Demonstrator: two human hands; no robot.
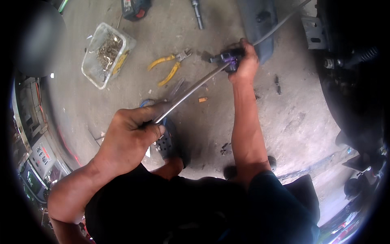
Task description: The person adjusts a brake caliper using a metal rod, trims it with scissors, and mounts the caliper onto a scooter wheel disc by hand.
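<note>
My left hand (138,130) grips a long, thin metal rod (194,88) at its lower end, fingers closed around it. The rod slants up to the right to a black fitting with a purple piece (230,59), which my right hand (245,63) holds. A grey hose or cable (281,24) runs from behind that hand toward the upper right corner. Left of the fitting, yellow-handled pliers (172,69) lie on the concrete floor. A small orange piece (203,99) lies below them. A sandalled foot (165,144) is partly hidden beneath my left hand.
A translucent tub of small metal pieces (91,73) sits at upper left. A power-tool battery or body (134,10) and a metal tool (198,16) lie at the top. A dark panel (260,22) stands behind my right hand. Dark vehicle parts (345,69) line the right; metal equipment (38,154) is at left.
</note>
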